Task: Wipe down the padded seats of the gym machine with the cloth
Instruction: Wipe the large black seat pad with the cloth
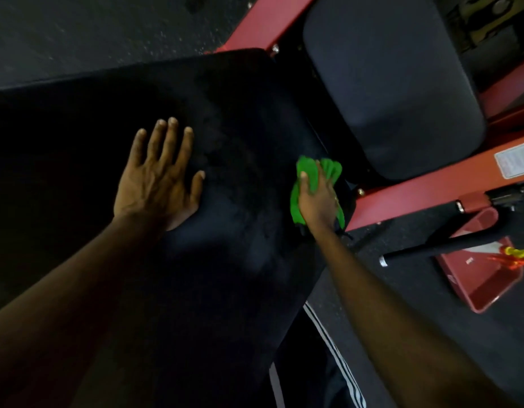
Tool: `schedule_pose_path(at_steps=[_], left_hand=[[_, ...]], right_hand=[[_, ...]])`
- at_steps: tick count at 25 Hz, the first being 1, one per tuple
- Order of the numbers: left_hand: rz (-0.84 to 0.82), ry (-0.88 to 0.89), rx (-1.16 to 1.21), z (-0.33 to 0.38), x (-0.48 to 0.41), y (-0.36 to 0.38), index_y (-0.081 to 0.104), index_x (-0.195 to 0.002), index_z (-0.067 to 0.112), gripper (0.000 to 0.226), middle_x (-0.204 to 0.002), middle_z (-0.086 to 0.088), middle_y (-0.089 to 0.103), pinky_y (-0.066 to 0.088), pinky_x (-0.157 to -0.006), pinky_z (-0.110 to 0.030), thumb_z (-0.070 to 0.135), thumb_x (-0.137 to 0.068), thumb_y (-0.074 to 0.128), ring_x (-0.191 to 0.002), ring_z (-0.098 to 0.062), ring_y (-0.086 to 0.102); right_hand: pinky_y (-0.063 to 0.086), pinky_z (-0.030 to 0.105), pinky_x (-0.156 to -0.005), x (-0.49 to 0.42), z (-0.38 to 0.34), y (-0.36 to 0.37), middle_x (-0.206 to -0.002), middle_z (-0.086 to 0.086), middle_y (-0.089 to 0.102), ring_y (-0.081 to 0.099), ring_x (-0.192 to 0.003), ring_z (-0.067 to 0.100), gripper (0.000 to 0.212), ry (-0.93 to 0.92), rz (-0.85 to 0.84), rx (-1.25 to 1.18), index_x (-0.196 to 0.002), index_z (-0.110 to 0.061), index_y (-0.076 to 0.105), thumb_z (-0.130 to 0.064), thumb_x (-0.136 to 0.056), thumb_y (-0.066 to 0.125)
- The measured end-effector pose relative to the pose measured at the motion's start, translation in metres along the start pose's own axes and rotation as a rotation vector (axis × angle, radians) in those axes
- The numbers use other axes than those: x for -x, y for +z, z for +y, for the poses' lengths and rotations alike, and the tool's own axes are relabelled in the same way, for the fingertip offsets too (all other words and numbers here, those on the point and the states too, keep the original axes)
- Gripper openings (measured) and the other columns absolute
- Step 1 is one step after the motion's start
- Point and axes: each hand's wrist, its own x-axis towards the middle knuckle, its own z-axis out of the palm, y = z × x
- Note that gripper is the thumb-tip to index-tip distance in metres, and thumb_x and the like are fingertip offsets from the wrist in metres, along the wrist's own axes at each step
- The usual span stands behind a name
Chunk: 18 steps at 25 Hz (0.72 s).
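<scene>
The left hand (159, 184) lies flat on the large black padded seat (225, 113), its fingers (166, 139) released, straight and spread. The right hand (316, 198) has its fingers wrapped around a bunched bright green cloth (309, 169), thumb on top, and holds it against the right edge of that same seat. Just beyond the cloth, a second, smaller dark padded seat (387, 83) sits on the red metal frame (416, 184) of the machine above the dark speckled floor (78, 30).
</scene>
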Motion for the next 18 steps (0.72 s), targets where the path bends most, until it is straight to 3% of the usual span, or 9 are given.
schedule_pose_path(at_steps=[4,6,10,15,18], left_hand=[[0.000,-0.003,-0.009,0.001,0.000,-0.003,0.017,-0.161,0.006,0.076,-0.167,-0.020,0.015,0.007,-0.126,-0.050,0.050,-0.099,0.022,-0.155,-0.034,0.013],[0.007,-0.003,-0.015,0.002,-0.001,-0.003,0.015,-0.161,0.005,0.076,-0.167,-0.020,0.014,0.007,-0.126,-0.050,0.049,-0.100,0.022,-0.155,-0.034,0.012],[0.003,-0.008,0.000,0.002,-0.001,-0.004,0.014,-0.161,0.003,0.078,-0.168,-0.021,0.013,0.008,-0.126,-0.051,0.050,-0.099,0.019,-0.156,-0.034,0.011],[-0.041,-0.024,-0.006,0.002,-0.002,-0.005,0.003,-0.161,0.003,0.079,-0.169,-0.019,0.002,0.005,-0.127,-0.049,0.051,-0.100,0.013,-0.157,-0.031,0.002],[-0.066,-0.018,0.001,0.002,-0.003,-0.007,-0.002,-0.161,0.004,0.078,-0.169,-0.018,-0.003,0.003,-0.127,-0.049,0.051,-0.102,0.015,-0.157,-0.031,-0.002]], right_hand=[[0.029,0.053,-0.120,0.057,-0.002,-0.001,-0.164,0.011,0.032,0.033,-0.149,0.033,0.059,0.112,-0.004,-0.014,-0.157,-0.041,0.030,-0.060,-0.101,0.041],[0.029,0.052,-0.120,0.071,-0.037,0.006,-0.164,0.009,0.033,0.033,-0.150,0.031,0.057,-0.004,0.008,0.036,-0.157,-0.043,0.029,-0.059,-0.102,0.038],[0.030,0.053,-0.119,0.020,-0.137,0.035,-0.161,0.000,0.039,0.038,-0.147,0.028,0.060,-0.461,-0.030,-0.003,-0.154,-0.043,0.032,-0.063,-0.098,0.032],[0.025,0.058,-0.119,-0.056,-0.210,0.047,-0.162,0.000,0.037,0.034,-0.149,0.028,0.060,-0.354,-0.061,-0.036,-0.154,-0.040,0.036,-0.061,-0.098,0.036],[0.031,0.054,-0.117,0.001,-0.177,0.038,-0.155,0.004,0.047,0.044,-0.142,0.029,0.059,-0.614,-0.079,-0.007,-0.155,-0.038,0.037,-0.059,-0.099,0.036]])
